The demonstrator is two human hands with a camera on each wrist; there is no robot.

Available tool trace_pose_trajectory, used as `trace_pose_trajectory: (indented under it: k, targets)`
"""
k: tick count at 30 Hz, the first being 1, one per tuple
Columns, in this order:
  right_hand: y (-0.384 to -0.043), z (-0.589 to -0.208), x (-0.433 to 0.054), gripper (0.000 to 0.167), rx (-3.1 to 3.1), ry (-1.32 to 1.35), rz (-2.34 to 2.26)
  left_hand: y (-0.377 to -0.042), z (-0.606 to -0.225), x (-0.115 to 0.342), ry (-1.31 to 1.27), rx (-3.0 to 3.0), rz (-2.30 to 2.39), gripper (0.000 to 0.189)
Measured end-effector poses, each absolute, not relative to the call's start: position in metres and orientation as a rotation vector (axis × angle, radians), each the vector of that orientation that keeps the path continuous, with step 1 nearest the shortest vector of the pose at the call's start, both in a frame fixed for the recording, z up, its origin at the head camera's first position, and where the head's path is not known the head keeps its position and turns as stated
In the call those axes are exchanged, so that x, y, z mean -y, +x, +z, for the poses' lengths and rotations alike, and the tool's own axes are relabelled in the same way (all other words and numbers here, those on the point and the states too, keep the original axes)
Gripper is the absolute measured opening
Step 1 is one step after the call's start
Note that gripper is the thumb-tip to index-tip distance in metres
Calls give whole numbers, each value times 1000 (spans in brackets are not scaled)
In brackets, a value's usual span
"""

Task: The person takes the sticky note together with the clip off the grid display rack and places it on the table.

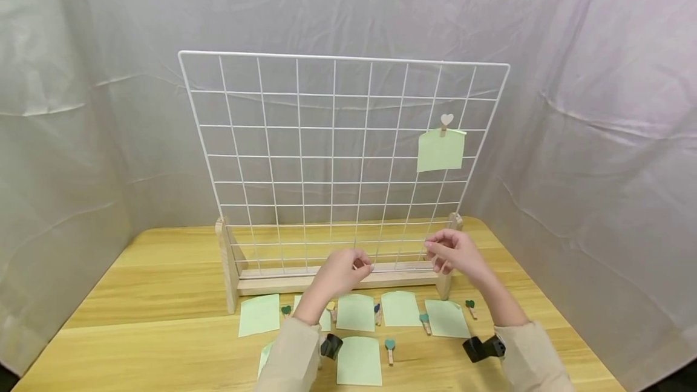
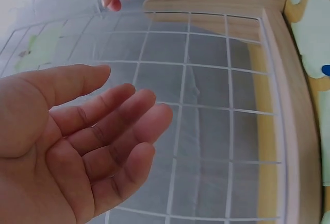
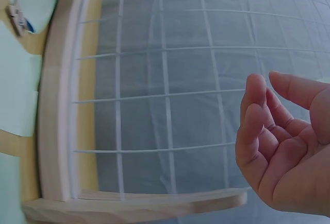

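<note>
A white wire grid (image 1: 343, 57) stands upright in a wooden base (image 1: 267, 286). Near its upper right, a pale green paper note (image 1: 440, 155) hangs from a small clothespin with a white heart (image 1: 447, 120). My left hand (image 1: 342, 271) hovers in front of the grid's lower middle; in the left wrist view its fingers are loosely bent, with nothing in them. Toward the right end of the base, my right hand (image 1: 454, 253) is raised before the grid. Thumb and forefinger come close together in the right wrist view, and nothing shows between them.
Several green notes lie on the wooden table before the base, including one at front (image 1: 359, 368) and one at left (image 1: 259, 316). Small heart clothespins lie among them, such as a teal one (image 1: 389, 349) and a dark green one (image 1: 471, 309). Grey curtains (image 1: 599, 198) surround the table.
</note>
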State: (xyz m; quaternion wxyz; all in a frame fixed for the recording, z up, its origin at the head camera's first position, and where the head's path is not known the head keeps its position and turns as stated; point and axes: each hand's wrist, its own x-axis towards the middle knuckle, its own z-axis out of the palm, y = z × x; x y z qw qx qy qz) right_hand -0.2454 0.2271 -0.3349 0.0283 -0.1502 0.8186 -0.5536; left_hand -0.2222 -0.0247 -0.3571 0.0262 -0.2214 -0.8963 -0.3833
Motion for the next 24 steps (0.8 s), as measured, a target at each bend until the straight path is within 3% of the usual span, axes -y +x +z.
trace_pose_trajectory:
  k: [24]
  targets:
    - [-250, -275, -237, 27, -2688, -511, -1713, -237, -302, 5, -730, 2536, -1105, 10]
